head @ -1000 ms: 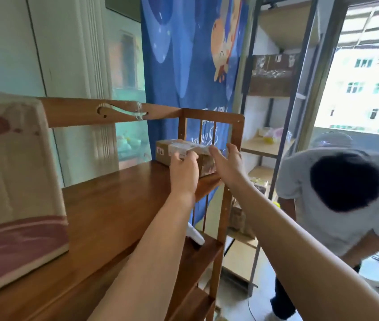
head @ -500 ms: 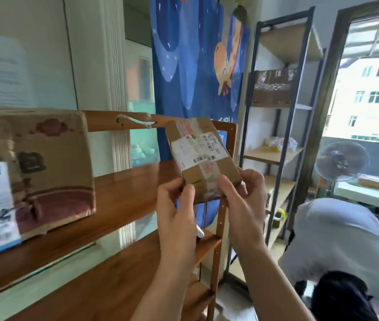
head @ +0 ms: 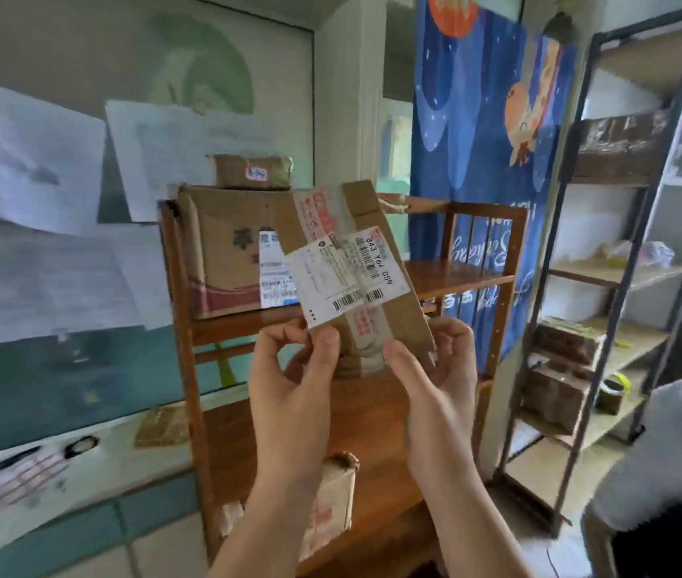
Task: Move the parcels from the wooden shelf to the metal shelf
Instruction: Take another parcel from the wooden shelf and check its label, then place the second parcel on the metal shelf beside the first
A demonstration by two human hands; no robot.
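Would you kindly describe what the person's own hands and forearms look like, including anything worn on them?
Both the left hand and the right hand are bare: no gloves, rings, watch or wristbands show. The forearms are uncovered down to the frame's bottom edge, with no sleeve in view.

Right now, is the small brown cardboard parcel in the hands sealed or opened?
Sealed: the small brown cardboard parcel has tape bands and a white label crossing its face unbroken.

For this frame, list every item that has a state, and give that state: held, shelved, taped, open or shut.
Small taped cardboard parcel with white labels: lifted off the shelf, tilted, sealed.
Left hand: grip on the parcel's lower left edge.
Right hand: grip on its lower right corner.
Large brown carton: on the wooden shelf, shut.
Flat brown packet: lying on that carton.
Black metal shelf: several wrapped parcels already on it.
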